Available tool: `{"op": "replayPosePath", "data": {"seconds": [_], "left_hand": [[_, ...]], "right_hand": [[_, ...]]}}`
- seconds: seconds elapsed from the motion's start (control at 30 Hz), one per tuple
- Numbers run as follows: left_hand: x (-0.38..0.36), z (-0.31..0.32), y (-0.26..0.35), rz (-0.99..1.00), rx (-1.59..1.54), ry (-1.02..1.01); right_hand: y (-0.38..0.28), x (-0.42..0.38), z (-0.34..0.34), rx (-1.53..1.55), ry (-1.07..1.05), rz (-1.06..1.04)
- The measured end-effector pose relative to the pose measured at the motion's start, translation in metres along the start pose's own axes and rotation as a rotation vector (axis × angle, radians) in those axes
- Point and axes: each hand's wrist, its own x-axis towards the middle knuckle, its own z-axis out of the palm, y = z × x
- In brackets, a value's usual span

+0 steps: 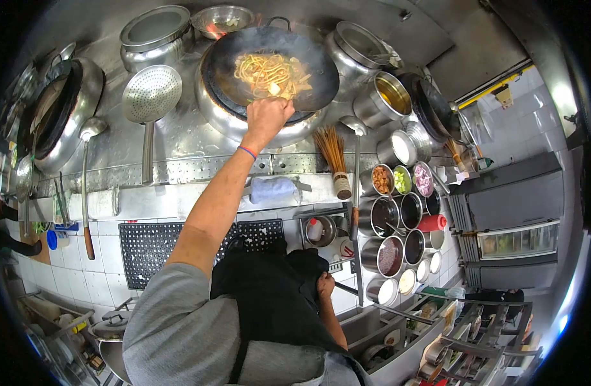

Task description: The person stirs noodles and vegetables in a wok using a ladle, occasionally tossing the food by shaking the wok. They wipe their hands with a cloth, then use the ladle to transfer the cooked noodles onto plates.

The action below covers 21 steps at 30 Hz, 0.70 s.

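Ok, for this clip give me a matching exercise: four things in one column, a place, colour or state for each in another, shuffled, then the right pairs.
Column one
1. noodles
2. left hand
3. perforated skimmer
4. folded cloth

Column two
A. closed at the near edge of the black wok
B. pale blue
C. inside the wok
D. lying to the left of the wok, its handle towards the person

Right pairs: 1-C, 2-A, 3-D, 4-B

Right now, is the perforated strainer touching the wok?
Apart. The head view shows a strip of steel worktop between the perforated strainer and the wok.
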Motion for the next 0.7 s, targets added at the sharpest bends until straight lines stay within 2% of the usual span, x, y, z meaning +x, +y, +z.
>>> {"op": "replayPosePath", "data": {"seconds": [0.7], "left_hand": [[0.001,-0.002,0.0,-0.036,-0.032,-0.033]], "right_hand": [[-0.013,-0.005,-0.006,0.0,0.039,-0.006]]}}
